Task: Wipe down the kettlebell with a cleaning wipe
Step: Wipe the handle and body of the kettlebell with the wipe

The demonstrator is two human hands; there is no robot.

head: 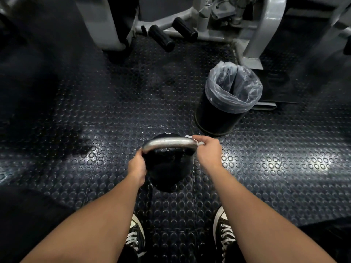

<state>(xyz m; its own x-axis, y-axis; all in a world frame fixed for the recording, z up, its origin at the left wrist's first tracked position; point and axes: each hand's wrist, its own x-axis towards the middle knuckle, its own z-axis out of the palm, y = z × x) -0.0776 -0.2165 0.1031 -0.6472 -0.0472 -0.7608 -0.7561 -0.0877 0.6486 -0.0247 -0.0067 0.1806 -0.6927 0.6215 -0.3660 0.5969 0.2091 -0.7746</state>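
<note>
Nearest, at the bottom edge: two black lace-up shoes (135, 242) with white toe caps, planted on the studded rubber floor (266, 168), bare forearms reaching forward above them.

Just ahead, between the feet and the bin: black kettlebell (167, 168) standing on the floor, round body down, handle (169, 143) up. Handle bare grey metal, arched, long axis running left to right across the view, ends curving down into the body. Small pale lettering on the far top of the body, too small to read.

Left hand (137, 168) against the left side of the kettlebell, fingers curled round the left end of the handle where it meets the body, steadying it.

Right hand (208, 149) at the right end of the handle, fingers and thumb closed on a white wipe (199, 142) pressed to the metal; only small bits of the wipe visible past the fingertips.

Further on and to the right, near the kettlebell but apart from it: black bin (218, 118) lined with a clear plastic bag (233, 86) folded over the rim, leaning in this wide view.

Farthest, along the top: grey frame of a gym machine (266, 31) with black foam rollers (161, 37) at its foot.
</note>
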